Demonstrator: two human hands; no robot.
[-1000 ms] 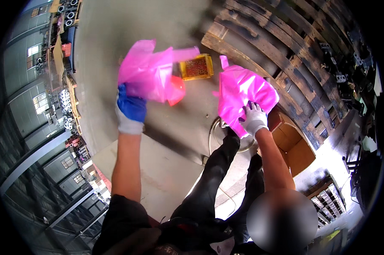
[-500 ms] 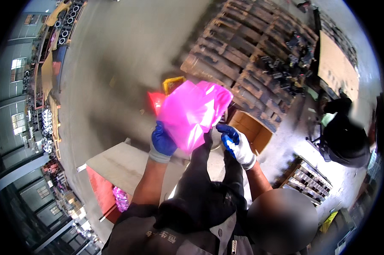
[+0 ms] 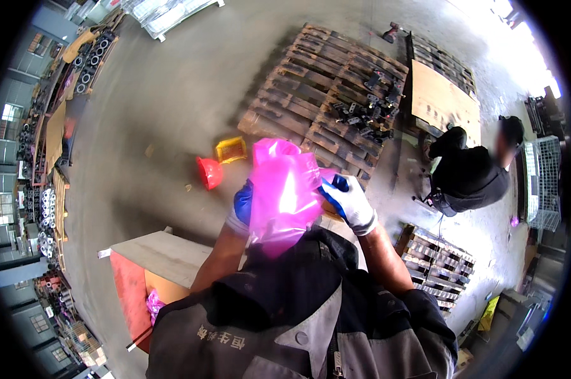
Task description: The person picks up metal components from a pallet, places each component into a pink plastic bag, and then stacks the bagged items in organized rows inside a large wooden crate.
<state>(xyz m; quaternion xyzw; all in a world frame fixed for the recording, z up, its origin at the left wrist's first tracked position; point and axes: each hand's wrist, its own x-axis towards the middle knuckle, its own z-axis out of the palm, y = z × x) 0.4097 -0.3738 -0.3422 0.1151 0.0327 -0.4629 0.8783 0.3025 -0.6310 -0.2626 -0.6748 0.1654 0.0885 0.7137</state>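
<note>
A bright pink plastic bag is held up in front of my chest, crumpled and shiny. My left hand, in a blue-and-white work glove, grips its left side; the bag hides part of the fingers. At the bag's upper right edge, my gloved right hand is closed, with a thin fold of pink film reaching its fingertips. Whether anything is inside the bag I cannot tell.
Ahead lies a wooden pallet with black metal parts. A yellow bin and a red rounded container sit on the floor. An open red-sided box stands left. A person in black sits at right.
The bag has come closer to my body and hangs more upright. My right hand, apart from it before, now meets its edge. My view has tilted up, showing more floor ahead.
</note>
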